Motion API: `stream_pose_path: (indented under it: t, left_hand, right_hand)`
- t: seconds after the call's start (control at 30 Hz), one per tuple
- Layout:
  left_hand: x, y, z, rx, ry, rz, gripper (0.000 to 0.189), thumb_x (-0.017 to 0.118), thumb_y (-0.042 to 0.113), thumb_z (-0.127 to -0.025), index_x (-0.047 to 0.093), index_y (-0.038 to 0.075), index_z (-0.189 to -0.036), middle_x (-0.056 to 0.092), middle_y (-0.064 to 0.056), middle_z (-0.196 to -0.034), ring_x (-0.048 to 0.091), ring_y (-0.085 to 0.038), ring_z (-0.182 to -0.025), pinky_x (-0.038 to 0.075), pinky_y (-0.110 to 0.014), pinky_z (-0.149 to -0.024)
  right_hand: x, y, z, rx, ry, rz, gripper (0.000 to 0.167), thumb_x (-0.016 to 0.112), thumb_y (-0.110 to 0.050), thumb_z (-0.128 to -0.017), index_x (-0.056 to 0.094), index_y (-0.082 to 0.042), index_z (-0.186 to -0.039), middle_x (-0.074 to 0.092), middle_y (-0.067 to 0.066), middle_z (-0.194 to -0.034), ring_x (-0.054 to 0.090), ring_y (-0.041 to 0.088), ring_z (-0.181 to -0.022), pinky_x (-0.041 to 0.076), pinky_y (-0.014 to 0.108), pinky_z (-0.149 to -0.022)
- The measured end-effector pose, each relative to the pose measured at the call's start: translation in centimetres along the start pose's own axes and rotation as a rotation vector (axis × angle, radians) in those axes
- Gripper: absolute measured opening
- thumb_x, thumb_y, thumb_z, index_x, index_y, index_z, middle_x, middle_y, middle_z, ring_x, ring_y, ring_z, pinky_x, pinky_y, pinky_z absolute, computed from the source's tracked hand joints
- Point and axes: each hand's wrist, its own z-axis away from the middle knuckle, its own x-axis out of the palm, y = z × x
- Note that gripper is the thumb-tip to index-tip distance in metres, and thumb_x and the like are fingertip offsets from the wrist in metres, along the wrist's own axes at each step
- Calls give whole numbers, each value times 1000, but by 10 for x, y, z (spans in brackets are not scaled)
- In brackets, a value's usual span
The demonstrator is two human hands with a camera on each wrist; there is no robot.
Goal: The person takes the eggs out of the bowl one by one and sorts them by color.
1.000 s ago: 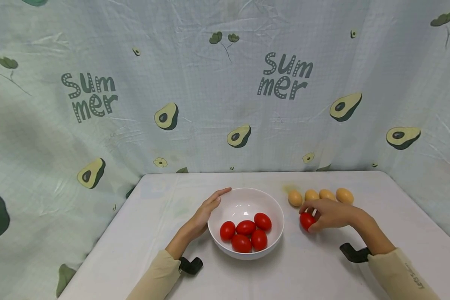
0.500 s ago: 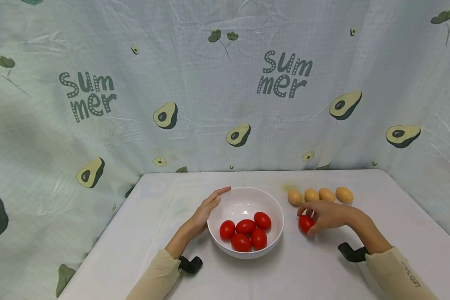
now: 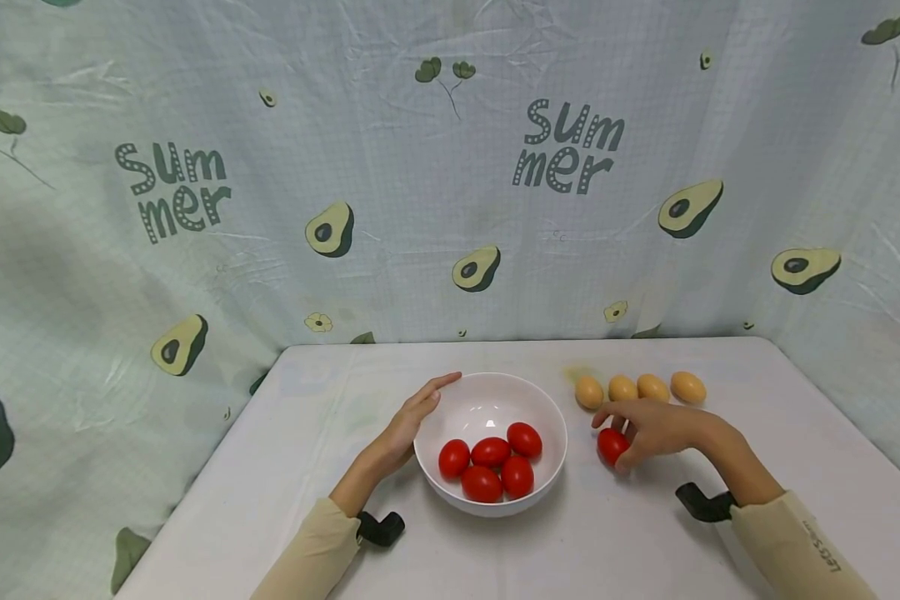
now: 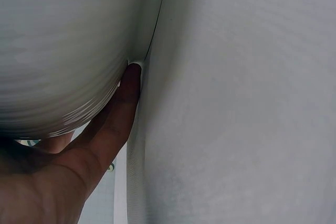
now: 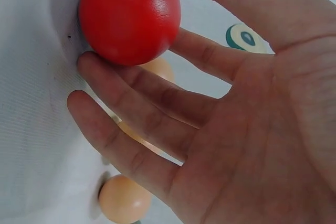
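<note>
A white bowl (image 3: 495,505) stands on the table with several red eggs (image 3: 482,484) inside. My left hand (image 3: 405,429) rests along the bowl's left side, its fingers fairly straight. In the left wrist view, the fingers (image 4: 113,124) lie against the bowl's outer wall (image 4: 63,51), low near the tablecloth. Right of the bowl, my right hand (image 3: 656,429) pinches one more red egg (image 3: 612,447) between thumb and fingers. The right wrist view shows this red egg (image 5: 128,17) close to the cloth, the other fingers loosely spread below it.
Several tan eggs (image 3: 622,389) lie in a row behind the right hand. A white cloth covers the table (image 3: 330,417). Behind hangs a curtain (image 3: 390,167) printed with avocados. Black wrist mounts (image 3: 381,530) project from both sleeves.
My right hand and the red egg in it have shifted very slightly left. The left hand and the bowl keep their place; the whole view has drifted slightly.
</note>
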Motion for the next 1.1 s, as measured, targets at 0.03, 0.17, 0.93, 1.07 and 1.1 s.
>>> stream_pose_path:
  t: [0.03, 0.17, 0.93, 1.07, 1.1]
  left_hand:
    - [0, 0, 0, -2, 2, -1, 52, 24, 32, -113, 32, 19, -162, 26, -8, -172, 33, -35, -154, 34, -51, -124]
    - [1, 0, -1, -9, 15, -2, 51, 24, 31, -113, 34, 20, -162, 27, -6, -171, 35, -33, -154, 36, -48, -124]
    - [-1, 0, -1, -13, 20, -8, 51, 25, 33, -113, 35, 20, -162, 28, -7, -171, 36, -34, -152, 40, -43, -121]
    - [-1, 0, -1, -7, 12, -1, 52, 24, 32, -113, 34, 19, -162, 27, -8, -171, 35, -35, -153, 38, -46, -123]
    - [-1, 0, -1, -6, 10, 3, 52, 24, 33, -113, 34, 19, -162, 26, -8, -171, 35, -35, -153, 37, -47, -123]
  right_hand:
    - [-1, 0, 1, -3, -2, -5, 61, 89, -21, -77, 60, -14, -131, 64, 4, -115, 60, 19, -103, 53, 36, -85]
    - [-3, 0, 3, -2, -7, -26, 61, 86, -21, -80, 59, -12, -134, 64, 5, -119, 61, 20, -105, 55, 38, -87]
    - [-24, -37, 21, -209, 230, 45, 47, 77, -25, -92, 60, -8, -133, 69, 9, -124, 67, 27, -111, 63, 36, -88]
    - [-25, -46, 22, -268, 264, 73, 43, 77, -27, -93, 62, -11, -130, 70, 0, -120, 67, 21, -108, 61, 27, -85]
    - [-25, -49, 21, -280, 270, 78, 41, 76, -27, -94, 62, -12, -130, 70, -2, -118, 68, 20, -106, 60, 25, -84]
